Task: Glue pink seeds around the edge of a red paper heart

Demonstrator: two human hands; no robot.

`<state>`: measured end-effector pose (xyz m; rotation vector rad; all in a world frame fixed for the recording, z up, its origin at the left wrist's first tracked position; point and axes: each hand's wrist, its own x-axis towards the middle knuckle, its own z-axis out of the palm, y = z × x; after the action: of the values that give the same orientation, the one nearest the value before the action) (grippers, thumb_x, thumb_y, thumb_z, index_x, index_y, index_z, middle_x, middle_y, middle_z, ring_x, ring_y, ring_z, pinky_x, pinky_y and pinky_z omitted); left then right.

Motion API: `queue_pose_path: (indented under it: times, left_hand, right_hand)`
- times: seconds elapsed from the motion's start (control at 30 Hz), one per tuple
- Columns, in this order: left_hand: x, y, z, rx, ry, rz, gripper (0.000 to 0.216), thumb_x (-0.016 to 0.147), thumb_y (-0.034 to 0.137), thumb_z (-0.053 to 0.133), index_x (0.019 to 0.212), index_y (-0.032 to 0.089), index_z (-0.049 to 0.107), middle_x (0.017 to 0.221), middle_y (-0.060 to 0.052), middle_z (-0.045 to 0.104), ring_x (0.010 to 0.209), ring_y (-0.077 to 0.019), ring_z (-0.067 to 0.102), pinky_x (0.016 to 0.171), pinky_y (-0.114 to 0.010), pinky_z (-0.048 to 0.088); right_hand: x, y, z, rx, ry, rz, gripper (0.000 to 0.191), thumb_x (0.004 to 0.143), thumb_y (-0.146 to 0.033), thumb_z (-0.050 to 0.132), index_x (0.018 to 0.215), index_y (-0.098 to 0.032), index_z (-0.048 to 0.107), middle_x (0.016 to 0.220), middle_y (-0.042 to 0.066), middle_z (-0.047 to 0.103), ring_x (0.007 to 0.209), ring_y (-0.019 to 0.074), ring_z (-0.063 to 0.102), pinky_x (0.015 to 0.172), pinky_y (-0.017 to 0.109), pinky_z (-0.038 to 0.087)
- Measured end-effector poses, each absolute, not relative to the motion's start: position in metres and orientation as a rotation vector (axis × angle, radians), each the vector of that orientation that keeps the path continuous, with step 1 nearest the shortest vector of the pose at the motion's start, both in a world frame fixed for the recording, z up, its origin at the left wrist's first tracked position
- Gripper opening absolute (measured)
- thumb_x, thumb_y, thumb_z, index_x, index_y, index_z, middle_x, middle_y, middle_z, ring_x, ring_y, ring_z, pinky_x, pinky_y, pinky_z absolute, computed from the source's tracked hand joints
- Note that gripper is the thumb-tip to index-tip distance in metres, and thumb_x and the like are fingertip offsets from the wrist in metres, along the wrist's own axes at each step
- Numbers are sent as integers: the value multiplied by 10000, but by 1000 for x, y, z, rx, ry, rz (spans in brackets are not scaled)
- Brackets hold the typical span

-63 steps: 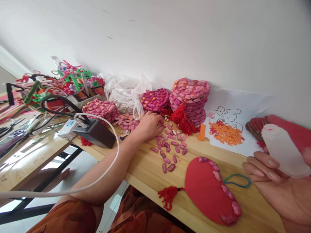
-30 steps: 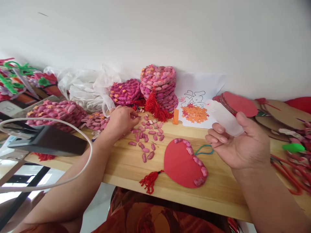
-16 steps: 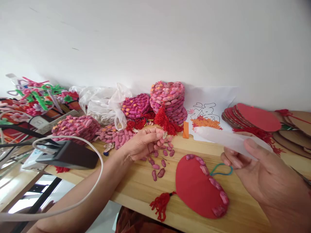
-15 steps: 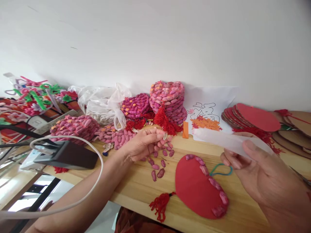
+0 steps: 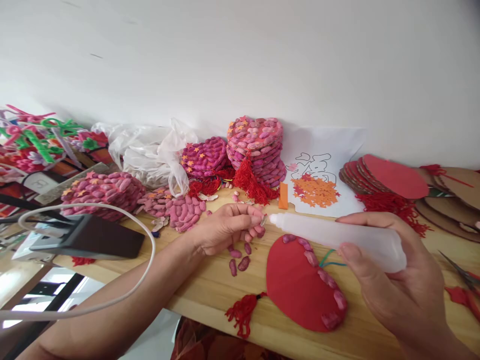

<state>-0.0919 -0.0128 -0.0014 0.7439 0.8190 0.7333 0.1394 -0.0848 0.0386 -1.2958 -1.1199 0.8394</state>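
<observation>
My left hand (image 5: 228, 227) is closed in a pinch on a small pink shell piece (image 5: 263, 220) above the loose pink shells (image 5: 240, 257) on the wooden table (image 5: 210, 290). My right hand (image 5: 390, 280) is wrapped round a translucent squeeze bottle (image 5: 337, 237) lying sideways. The bottle's nozzle touches the piece in my left fingers. Below them lies a red heart-shaped card (image 5: 300, 285) with pink shells glued along its right edge, a red tassel (image 5: 242, 310) and a green loop.
Stacks of shell-covered hearts (image 5: 255, 145) stand against the wall, with a plastic bag (image 5: 150, 152) to their left. A white sheet with orange stars (image 5: 317, 190) and red card blanks (image 5: 390, 177) lie on the right. A black box with a white cable (image 5: 86, 240) sits at left.
My right hand has swung the bottle down and left until its nozzle meets the piece pinched in my left hand. My left hand lifted from the loose shells.
</observation>
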Motion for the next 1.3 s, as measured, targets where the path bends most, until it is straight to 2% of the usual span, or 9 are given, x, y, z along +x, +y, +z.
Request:
queue_pose_path:
  times: [0.1,0.23,0.43,0.6,0.8,0.9,1.0,1.13,1.3]
  left_hand:
    - [-91,-13,-2,775,829,722,355,695,345,940,825,121,698,692,-10,658,587,-76,582,533,-168,510]
    - [-90,-14,-2,815,860,727,377,678,359,943,850,123,704,704,-12,655,596,-82,575,524,-174,504]
    - [-90,-13,-2,850,884,735,381,670,372,943,818,121,697,692,-13,651,602,-80,582,550,-171,505]
    - [-89,-13,-2,840,888,733,363,682,353,935,829,121,697,689,-12,649,591,-73,573,547,-168,496]
    - [-89,-13,-1,842,877,724,359,686,356,932,813,125,688,689,-12,642,596,-86,575,533,-186,521]
    - [-89,-14,0,828,877,714,342,696,341,926,829,132,690,677,-4,638,583,-84,562,518,-181,512]
    - [-90,-13,-1,834,868,713,333,699,334,923,828,129,695,702,-11,649,596,-86,571,524,-183,513]
    - [-91,-13,-3,851,866,723,325,709,340,919,809,122,700,711,-16,655,613,-80,584,554,-174,510]
    - [-90,-13,-2,848,867,711,332,697,342,929,817,129,705,694,-4,650,596,-77,569,536,-170,502]
  right_hand:
    - [142,-83,35,-1266,-1242,738,223,800,-434,808,936,-315,678,614,-31,607,431,136,489,389,257,381]
    - [148,-80,30,-1288,-1327,621,266,762,-470,824,918,-304,687,727,-3,651,502,167,512,425,296,401]
    - [146,-81,31,-1309,-1291,680,247,809,-464,802,940,-313,658,578,-46,572,431,156,482,409,284,376]
    - [147,-81,30,-1290,-1326,648,258,787,-467,811,925,-300,670,652,-20,625,456,157,491,415,287,389]
    - [146,-81,31,-1309,-1269,733,240,824,-461,795,941,-309,651,526,-61,545,360,135,430,373,273,341]
    - [145,-81,31,-1299,-1283,700,244,808,-468,802,928,-306,665,591,-39,600,399,136,462,385,270,361]
    - [145,-81,31,-1301,-1300,680,257,789,-463,817,923,-299,672,585,-35,594,405,143,473,390,277,378]
    - [141,-81,32,-1280,-1189,808,229,839,-442,788,947,-307,638,562,-50,588,336,129,426,303,256,288]
    - [141,-80,32,-1258,-1265,765,232,830,-419,803,943,-291,647,540,-54,568,381,134,471,368,256,362]
